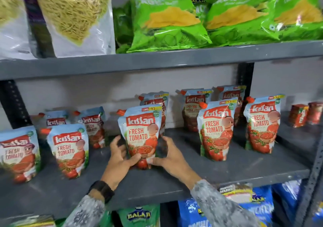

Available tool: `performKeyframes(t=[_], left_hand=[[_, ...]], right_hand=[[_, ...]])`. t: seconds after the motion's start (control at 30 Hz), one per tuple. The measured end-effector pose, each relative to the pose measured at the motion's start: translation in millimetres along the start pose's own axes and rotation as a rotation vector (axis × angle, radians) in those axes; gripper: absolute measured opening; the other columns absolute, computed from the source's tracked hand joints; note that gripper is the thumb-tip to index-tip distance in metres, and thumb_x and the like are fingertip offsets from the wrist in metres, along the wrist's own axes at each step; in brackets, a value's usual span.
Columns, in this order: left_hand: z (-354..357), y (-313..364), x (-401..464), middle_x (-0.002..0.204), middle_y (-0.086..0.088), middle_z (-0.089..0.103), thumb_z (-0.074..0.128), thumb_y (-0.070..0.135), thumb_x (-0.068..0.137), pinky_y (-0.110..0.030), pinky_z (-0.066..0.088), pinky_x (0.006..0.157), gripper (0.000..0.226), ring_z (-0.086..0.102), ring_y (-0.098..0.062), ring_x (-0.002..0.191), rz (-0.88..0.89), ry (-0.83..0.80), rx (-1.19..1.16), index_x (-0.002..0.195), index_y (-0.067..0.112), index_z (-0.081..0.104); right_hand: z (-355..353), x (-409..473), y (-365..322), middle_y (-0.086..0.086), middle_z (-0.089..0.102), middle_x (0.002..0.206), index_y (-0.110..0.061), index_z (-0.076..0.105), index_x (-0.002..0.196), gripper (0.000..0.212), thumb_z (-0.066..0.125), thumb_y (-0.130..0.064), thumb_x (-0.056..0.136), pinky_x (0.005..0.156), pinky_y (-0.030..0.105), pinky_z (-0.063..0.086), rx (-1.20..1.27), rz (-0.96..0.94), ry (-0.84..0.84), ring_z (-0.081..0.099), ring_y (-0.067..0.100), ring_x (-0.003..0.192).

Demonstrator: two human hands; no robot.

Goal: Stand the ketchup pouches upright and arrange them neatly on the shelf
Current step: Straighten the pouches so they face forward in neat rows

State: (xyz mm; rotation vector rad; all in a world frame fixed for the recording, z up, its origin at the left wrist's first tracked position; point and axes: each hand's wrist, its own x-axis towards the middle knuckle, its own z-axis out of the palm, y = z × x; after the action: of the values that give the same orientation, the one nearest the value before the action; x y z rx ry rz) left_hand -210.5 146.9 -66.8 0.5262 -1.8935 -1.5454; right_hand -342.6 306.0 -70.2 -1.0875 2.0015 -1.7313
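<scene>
Two hands meet at the base of one ketchup pouch (141, 136) standing upright near the middle of the grey shelf (227, 167). The left hand (120, 158) cups its lower left edge, thumb on the front, the other fingers (116, 142) spread loosely beside it. The right hand (168, 155) presses the lower right edge, thumb on the front and fingers curled round the side, so both hands hold this pouch between them. A dark watch (102, 190) sits on the left wrist, and both sleeves are a grey pattern.

Other pouches stand on the same shelf: two at the front left (69, 150) (17, 154), two behind those (94, 125) (56, 120), one just behind the held pouch (157, 98), two at the front right (215, 130) (263, 123), and two more at the back right (194, 104) (230, 92). Small red cartons (305, 114) sit at the far right. On the shelf above lie green snack bags (167, 22) and clear noodle-like snack bags (75, 17). Blue bags (258, 207) fill the shelf below.
</scene>
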Motion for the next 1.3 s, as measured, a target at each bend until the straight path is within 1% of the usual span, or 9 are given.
performKeyframes(t=[0.07,0.13,0.23,0.33,0.4,0.57,0.7,0.87,1.3], left_hand=[[-4,1,2,0.137,-0.003,0.056,0.07,-0.003,0.088,-0.025,0.049,0.093,0.092,0.059,-0.003,0.113,-0.036,-0.111,-0.064,0.156,0.027,0.016],[-4,0,5,0.136,0.0,0.06,0.068,-0.003,0.089,-0.019,0.054,0.086,0.077,0.061,-0.004,0.115,-0.026,-0.156,-0.055,0.148,0.03,0.031],[5,2,4,0.131,0.008,0.063,0.068,-0.004,0.09,-0.017,0.056,0.087,0.061,0.061,-0.014,0.125,0.001,-0.173,-0.049,0.13,0.036,0.045],[24,6,-3,0.13,0.007,0.064,0.069,-0.004,0.089,-0.014,0.056,0.085,0.057,0.063,-0.011,0.121,0.031,-0.189,-0.035,0.129,0.032,0.048],[40,8,-7,0.13,0.006,0.064,0.07,-0.004,0.088,-0.013,0.056,0.085,0.056,0.063,-0.007,0.117,0.048,-0.207,-0.032,0.128,0.029,0.048],[77,11,-10,0.125,0.013,0.063,0.068,-0.004,0.089,-0.02,0.054,0.096,0.058,0.062,-0.002,0.114,0.068,-0.212,-0.034,0.133,0.027,0.045],[83,10,-12,0.129,0.009,0.064,0.068,-0.003,0.09,-0.014,0.056,0.088,0.058,0.063,-0.005,0.117,0.066,-0.196,-0.048,0.132,0.029,0.047],[81,6,-12,0.128,0.01,0.067,0.069,-0.003,0.089,-0.023,0.057,0.091,0.058,0.066,-0.009,0.117,0.063,-0.139,-0.076,0.127,0.037,0.051],[82,9,-13,0.128,0.004,0.068,0.07,-0.001,0.089,-0.019,0.056,0.087,0.06,0.065,-0.018,0.121,0.008,-0.13,-0.087,0.138,0.025,0.05]], right_hand=[[10,8,8,-0.004,0.068,0.133,-0.022,0.049,0.142,0.094,0.098,-0.023,0.062,0.11,0.04,0.052,0.056,0.0,0.023,0.065,0.013,0.125],[13,10,7,-0.002,0.071,0.126,-0.019,0.052,0.139,0.083,0.094,-0.01,0.068,0.104,0.033,0.056,0.053,-0.015,0.015,0.069,0.012,0.118],[8,8,5,-0.009,0.072,0.118,-0.017,0.057,0.136,0.072,0.09,-0.003,0.073,0.099,0.025,0.056,0.019,-0.04,0.036,0.07,0.001,0.107],[-12,3,8,-0.007,0.073,0.113,-0.015,0.06,0.13,0.064,0.087,0.0,0.073,0.101,0.033,0.057,-0.034,-0.03,0.071,0.07,0.005,0.107],[-27,-1,12,-0.001,0.075,0.117,-0.015,0.061,0.129,0.06,0.085,0.0,0.075,0.103,0.04,0.057,-0.047,-0.017,0.095,0.071,0.013,0.111],[-55,-10,19,-0.003,0.074,0.12,-0.022,0.06,0.13,0.059,0.08,-0.004,0.078,0.105,0.044,0.055,-0.067,-0.012,0.138,0.07,0.014,0.114],[-60,-15,20,-0.006,0.073,0.123,-0.022,0.057,0.136,0.062,0.08,-0.007,0.08,0.108,0.04,0.054,-0.063,-0.033,0.13,0.068,0.011,0.117],[-59,-17,22,-0.008,0.072,0.126,-0.025,0.056,0.139,0.062,0.08,-0.012,0.083,0.108,0.033,0.052,-0.103,-0.091,0.101,0.067,0.004,0.118],[-62,-20,19,-0.008,0.069,0.129,-0.025,0.052,0.143,0.068,0.082,-0.014,0.083,0.11,0.038,0.051,-0.105,-0.033,0.103,0.064,0.005,0.121]])
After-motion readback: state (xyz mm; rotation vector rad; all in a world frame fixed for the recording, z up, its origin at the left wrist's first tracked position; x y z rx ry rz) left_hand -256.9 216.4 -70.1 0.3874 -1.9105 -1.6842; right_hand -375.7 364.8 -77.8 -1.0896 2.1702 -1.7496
